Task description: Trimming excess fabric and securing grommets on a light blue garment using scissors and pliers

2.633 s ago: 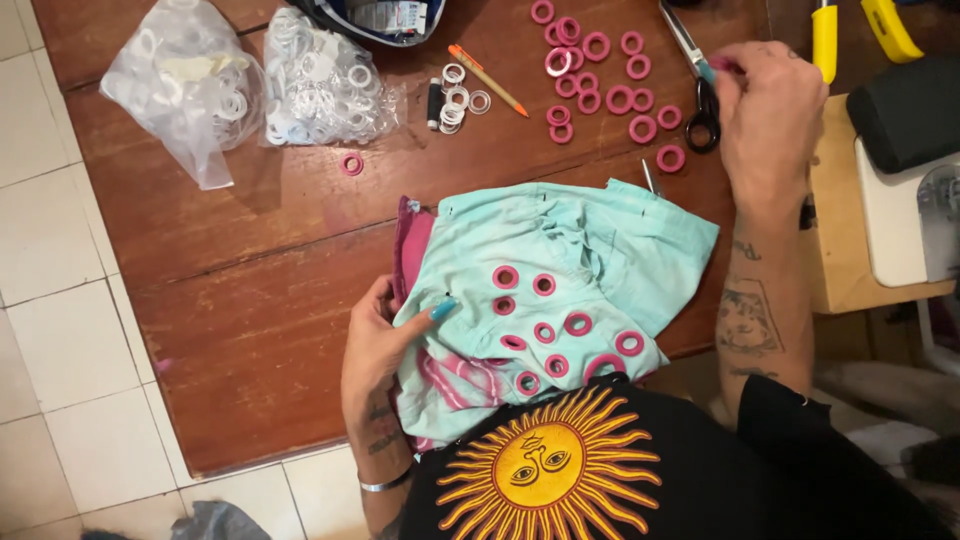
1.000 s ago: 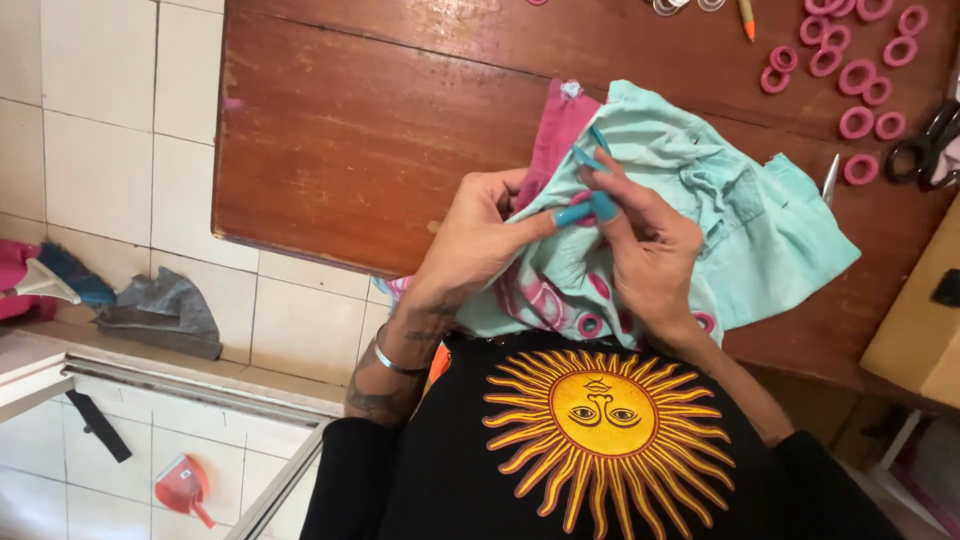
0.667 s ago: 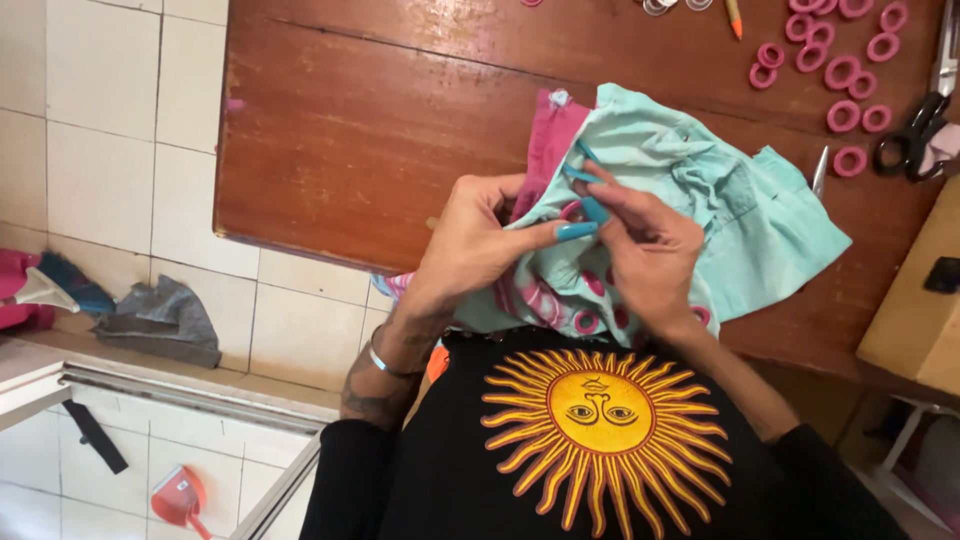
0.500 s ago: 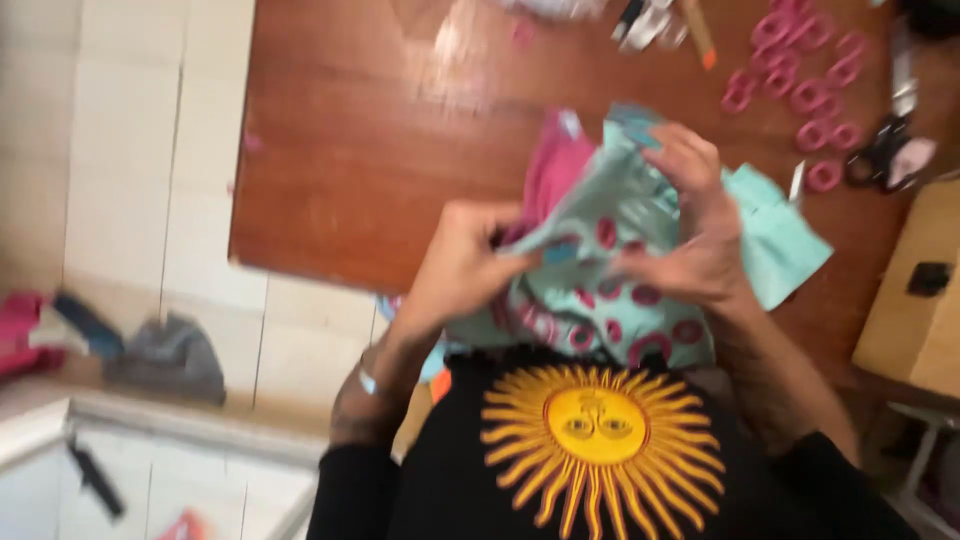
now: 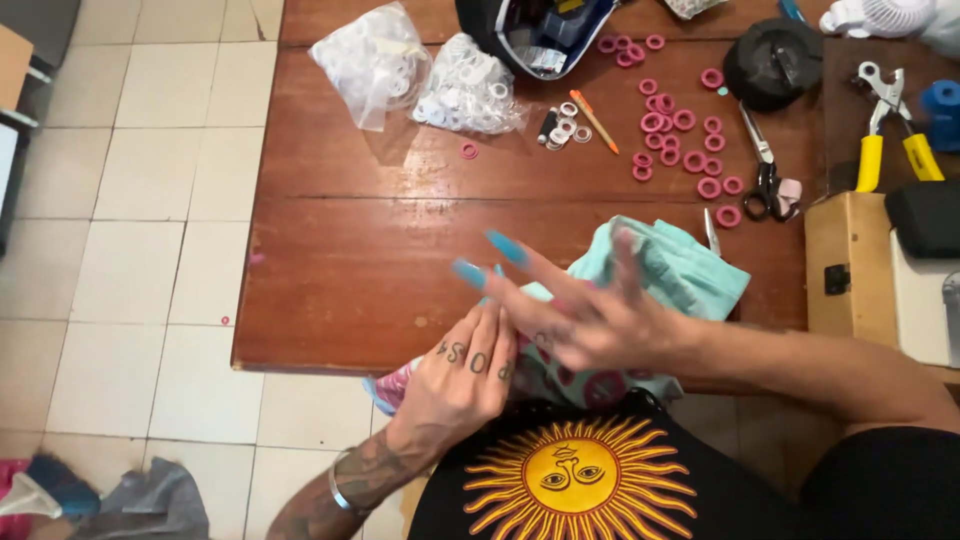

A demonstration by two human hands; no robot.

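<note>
Left hand [image 5: 462, 375], tattooed knuckles up, fingers curled together and pressing down. Right hand [image 5: 590, 320] crosses above it, fingers splayed wide, long turquoise nails pointing left, slightly blurred.

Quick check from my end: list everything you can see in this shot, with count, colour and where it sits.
Table: one, reddish-brown wood, centre.
Fabric: one, mint with pink rings, near table edge under both hands.
Pink rings: many, loose, upper right of table.
Bags of white rings: two, clear, upper left of table.
Scissors: one, black handles, right of pink rings.
Pliers: one, yellow handles, far right.
Pencil: one, orange, upper centre.
Left hand: resting on fabric.
Right hand: fingers spread, blurred, above fabric; grip on nothing.
</note>
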